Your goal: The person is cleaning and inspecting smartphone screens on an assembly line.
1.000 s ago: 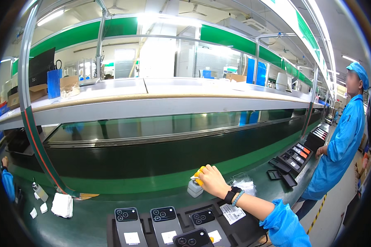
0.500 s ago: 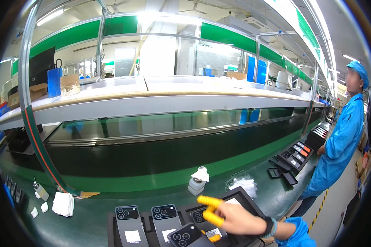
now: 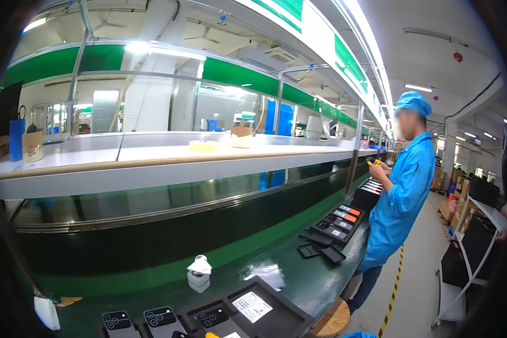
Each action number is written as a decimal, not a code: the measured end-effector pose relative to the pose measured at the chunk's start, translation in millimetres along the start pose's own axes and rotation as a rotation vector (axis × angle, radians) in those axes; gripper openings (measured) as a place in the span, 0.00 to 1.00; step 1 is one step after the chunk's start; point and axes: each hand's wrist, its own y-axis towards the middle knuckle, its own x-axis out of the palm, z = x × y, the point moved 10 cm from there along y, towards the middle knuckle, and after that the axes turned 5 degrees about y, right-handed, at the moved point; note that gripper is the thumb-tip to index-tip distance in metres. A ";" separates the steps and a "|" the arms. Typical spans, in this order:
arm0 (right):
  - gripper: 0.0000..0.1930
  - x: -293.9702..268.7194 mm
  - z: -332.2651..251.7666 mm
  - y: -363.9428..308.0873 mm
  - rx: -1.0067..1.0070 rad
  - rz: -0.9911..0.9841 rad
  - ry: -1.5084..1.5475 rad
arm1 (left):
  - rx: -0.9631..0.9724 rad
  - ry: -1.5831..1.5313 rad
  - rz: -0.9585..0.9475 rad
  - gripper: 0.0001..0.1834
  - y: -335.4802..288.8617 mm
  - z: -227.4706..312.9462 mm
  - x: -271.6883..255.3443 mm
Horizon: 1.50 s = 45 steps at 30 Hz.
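Note:
At the lower edge a yellow-covered fingertip (image 3: 211,335) shows beside the dark top of a phone (image 3: 179,334); which of my hands it belongs to is unclear. A scrap of blue sleeve (image 3: 359,334) marks my right arm, whose hand I cannot make out. Around the fingertip, a grey phone (image 3: 118,322) with a cluster of round lenses and a second grey phone (image 3: 162,319) lie side by side. A third, darker phone (image 3: 211,316) sits in the black tray (image 3: 290,322), near a white printed label (image 3: 252,306).
A small white bottle (image 3: 199,281) with tissue on top and clear plastic bags (image 3: 265,274) are on the green bench. Farther right are black frames (image 3: 321,252) and a phone tray (image 3: 339,223). A co-worker in blue (image 3: 407,186) stands beside it. A wooden stool (image 3: 332,320) is below.
My view has swung right, so the bench things sit farther left and lower. My right hand, extended over the tray before, has dropped from sight. The co-worker's hands are now raised, holding something small.

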 end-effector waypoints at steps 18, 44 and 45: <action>0.48 -91.9 46.2 -59.4 0.456 0.588 -0.373 | 0.248 0.998 0.510 0.30 -44.7 98.8 -46.8; 0.33 1.4 47.9 45.6 0.312 -0.038 -0.026 | 0.264 1.201 0.737 0.19 -96.1 134.6 -112.2; 0.34 10.6 59.8 49.7 0.301 -0.090 0.058 | 0.246 1.244 0.763 0.19 -101.7 135.6 -118.1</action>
